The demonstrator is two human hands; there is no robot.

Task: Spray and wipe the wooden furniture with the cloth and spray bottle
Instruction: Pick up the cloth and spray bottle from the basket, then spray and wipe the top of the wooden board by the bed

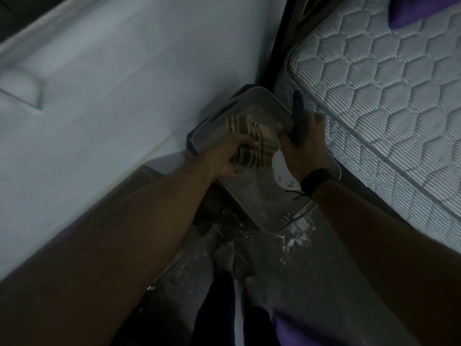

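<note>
Dim, soft frame. Both hands are over a clear plastic bin (252, 198) that sits in the gap between a white wall (119, 101) and a quilted mattress (389, 116).

Left hand (224, 158): fingers wrapped around a bunched striped cloth (252, 143), green/tan stripes, held at the bin's near-left rim. The cloth spills up over the bin interior.

Right hand (303, 146): fingers closed around a dark, slim upright object (298, 116), probably the spray bottle's head or neck, though the view is too dark to confirm. It points up and away, just beside the mattress edge. A black band (316, 181) is on that wrist.

Cloth and right hand are touching or nearly so; can't separate them here.

A white object (282, 171) lies inside the bin, below the right hand, partly hidden by it.

The bin rests on something dark and low (212, 118), with dark edges showing at its far-left side. Material can't be told.

Below: dark speckled floor (274, 270), the person's socked foot (224, 255) and dark trouser legs. Purple fabric (411, 11) sits on the mattress at top right.
</note>
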